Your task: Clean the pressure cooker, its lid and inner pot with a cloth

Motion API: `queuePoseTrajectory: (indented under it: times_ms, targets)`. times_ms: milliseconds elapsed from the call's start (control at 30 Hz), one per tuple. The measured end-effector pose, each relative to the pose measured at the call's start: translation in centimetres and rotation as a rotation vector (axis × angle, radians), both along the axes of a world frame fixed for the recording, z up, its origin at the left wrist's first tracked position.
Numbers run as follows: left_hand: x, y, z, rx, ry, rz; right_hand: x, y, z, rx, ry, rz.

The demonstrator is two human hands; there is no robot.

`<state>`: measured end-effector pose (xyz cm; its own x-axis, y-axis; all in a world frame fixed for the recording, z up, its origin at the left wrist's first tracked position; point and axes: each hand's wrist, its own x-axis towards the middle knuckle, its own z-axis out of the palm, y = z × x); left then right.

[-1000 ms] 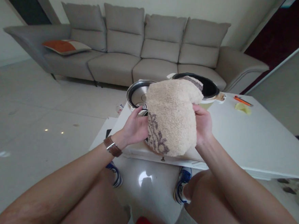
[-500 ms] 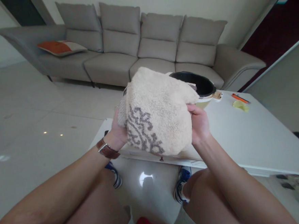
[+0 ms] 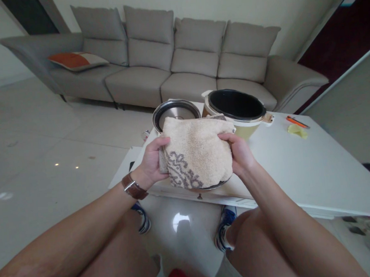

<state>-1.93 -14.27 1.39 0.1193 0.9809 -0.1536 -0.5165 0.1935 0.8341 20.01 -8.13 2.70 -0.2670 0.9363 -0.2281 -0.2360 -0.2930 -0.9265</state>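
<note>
A folded beige towel (image 3: 201, 150) with a dark grey scroll pattern is held up between both hands. My left hand (image 3: 153, 159) grips its left edge, thumb in front. On the right edge, my right hand (image 3: 239, 151) is closed with its thumb on top. Below the towel the dark curved rim of a round object (image 3: 218, 186) peeks out; the rest of it is hidden. Behind the towel lies a round metal lid (image 3: 176, 110) with a black ring. Beside it stands a pot with a black inside (image 3: 238, 104) and a pale rim.
On the white table (image 3: 301, 172) lie an orange cutter (image 3: 298, 121) and a yellow-green scrap (image 3: 297, 131). A grey sofa (image 3: 195, 57) with an orange and white cushion (image 3: 76, 61) stands beyond. My knees are below the table's front edge.
Both hands have lowered the towel, and its top edge has dropped. The metal lid and more of the pot now show behind it, and a dark rim shows beneath.
</note>
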Motion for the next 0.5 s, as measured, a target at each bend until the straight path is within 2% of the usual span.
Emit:
queuePoseTrajectory:
  times_ms: [133, 233, 367, 500]
  targets:
    - [0.1, -0.1, -0.4, -0.089, 0.038, -0.061, -0.2, 0.0, -0.2, -0.051, -0.009, -0.011]
    - [-0.1, 0.0, -0.3, -0.099, 0.041, -0.062, -0.4, -0.1, -0.2, -0.068, 0.013, -0.036]
    - [-0.7, 0.1, -0.1, -0.077, 0.055, -0.009, 0.0, 0.2, -0.1, 0.063, -0.021, -0.064]
    - [-1.5, 0.5, 0.0, -0.053, 0.085, 0.085, 1.6, 1.2, -0.2, 0.174, -0.175, -0.109]
